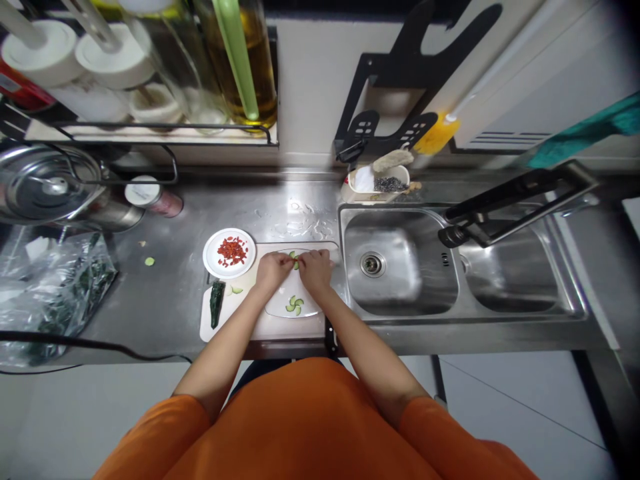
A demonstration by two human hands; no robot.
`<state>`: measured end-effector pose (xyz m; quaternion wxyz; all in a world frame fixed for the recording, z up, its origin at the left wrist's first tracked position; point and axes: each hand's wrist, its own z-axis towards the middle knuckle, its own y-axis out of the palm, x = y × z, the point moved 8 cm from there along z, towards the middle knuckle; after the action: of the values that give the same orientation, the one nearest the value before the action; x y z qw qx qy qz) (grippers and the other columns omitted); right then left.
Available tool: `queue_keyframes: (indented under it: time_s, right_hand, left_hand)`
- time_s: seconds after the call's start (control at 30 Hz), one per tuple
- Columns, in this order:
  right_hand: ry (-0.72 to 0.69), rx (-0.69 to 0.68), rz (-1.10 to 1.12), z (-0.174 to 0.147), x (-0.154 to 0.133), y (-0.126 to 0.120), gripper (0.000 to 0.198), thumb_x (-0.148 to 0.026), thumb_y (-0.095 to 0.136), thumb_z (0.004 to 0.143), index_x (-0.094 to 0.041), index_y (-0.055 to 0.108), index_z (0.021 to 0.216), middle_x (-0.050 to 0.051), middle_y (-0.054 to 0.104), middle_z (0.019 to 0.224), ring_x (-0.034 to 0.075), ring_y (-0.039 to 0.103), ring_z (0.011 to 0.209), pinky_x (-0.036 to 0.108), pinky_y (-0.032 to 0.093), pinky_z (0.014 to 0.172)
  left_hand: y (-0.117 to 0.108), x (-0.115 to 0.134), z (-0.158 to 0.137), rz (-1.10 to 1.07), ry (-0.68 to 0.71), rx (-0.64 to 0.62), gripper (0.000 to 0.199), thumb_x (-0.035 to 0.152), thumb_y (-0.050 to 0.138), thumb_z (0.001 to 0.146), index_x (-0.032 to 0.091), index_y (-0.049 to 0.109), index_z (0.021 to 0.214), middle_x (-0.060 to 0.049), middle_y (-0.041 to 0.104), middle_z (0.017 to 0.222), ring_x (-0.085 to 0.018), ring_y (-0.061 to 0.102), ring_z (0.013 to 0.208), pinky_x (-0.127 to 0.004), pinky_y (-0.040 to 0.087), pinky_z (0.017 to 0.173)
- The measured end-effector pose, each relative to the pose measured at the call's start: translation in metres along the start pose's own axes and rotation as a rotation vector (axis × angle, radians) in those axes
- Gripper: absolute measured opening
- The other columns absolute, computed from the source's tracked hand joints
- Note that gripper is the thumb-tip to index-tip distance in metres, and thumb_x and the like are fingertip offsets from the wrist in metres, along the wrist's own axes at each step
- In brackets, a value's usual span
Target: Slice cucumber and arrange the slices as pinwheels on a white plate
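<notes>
My left hand (273, 272) and my right hand (315, 272) meet over the far part of a white oval plate (276, 303). Their fingertips are pinched together; a tiny reddish bit shows between them, too small to name surely. Right by the fingertips lie green cucumber slices (293, 254), partly hidden by the fingers. Nearer me on the plate, several cucumber slices (295, 305) form a curved cluster. Left of my left hand stands a round white dish (210, 255) of small red dried berries (233, 251). A dark green cucumber piece (216, 304) rests on the cutting board (207, 323).
A double sink (405, 300) with a black faucet (493, 200) is at the right. Plastic bags of greens (65, 293), a pot (107, 210) and a pink-sided jar (155, 198) stand left. A rack (175, 133) of bottles hangs above; a sponge caddy (375, 187) sits behind the sink.
</notes>
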<state>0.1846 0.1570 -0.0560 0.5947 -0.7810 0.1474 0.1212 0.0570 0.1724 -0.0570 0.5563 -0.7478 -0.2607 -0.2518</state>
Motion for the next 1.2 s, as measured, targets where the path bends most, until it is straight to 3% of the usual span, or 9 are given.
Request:
queue_keyframes:
  time_s: [0.47, 0.97, 1.2]
  right_hand:
    - [0.028, -0.001, 0.044, -0.003, 0.002, 0.001, 0.028, -0.031, 0.041, 0.092, -0.024, 0.067, 0.096, 0.008, 0.062, 0.103, 0.026, 0.036, 0.105, 0.037, 0.030, 0.078]
    - [0.023, -0.011, 0.017, -0.002, 0.000, 0.002, 0.027, -0.030, 0.040, 0.092, -0.024, 0.066, 0.098, 0.008, 0.061, 0.104, 0.025, 0.036, 0.105, 0.036, 0.030, 0.076]
    - [0.033, 0.023, 0.047, -0.004, 0.001, -0.004, 0.025, -0.031, 0.043, 0.091, -0.024, 0.067, 0.095, 0.007, 0.062, 0.101, 0.025, 0.037, 0.105, 0.035, 0.028, 0.076]
  left_hand:
    - [0.001, 0.001, 0.000, 0.027, 0.015, 0.015, 0.017, 0.026, 0.058, 0.077, 0.019, 0.071, 0.070, -0.002, 0.069, 0.072, -0.015, 0.059, 0.070, -0.024, 0.042, 0.067]
    - [-0.001, 0.000, 0.000, -0.005, 0.004, 0.034, 0.014, 0.027, 0.061, 0.076, 0.020, 0.073, 0.077, -0.003, 0.071, 0.079, -0.017, 0.061, 0.076, -0.025, 0.045, 0.073]
    - [-0.014, -0.005, -0.003, -0.018, -0.013, 0.085, 0.016, 0.026, 0.063, 0.075, 0.020, 0.073, 0.085, -0.004, 0.071, 0.085, -0.017, 0.062, 0.082, -0.026, 0.046, 0.079]
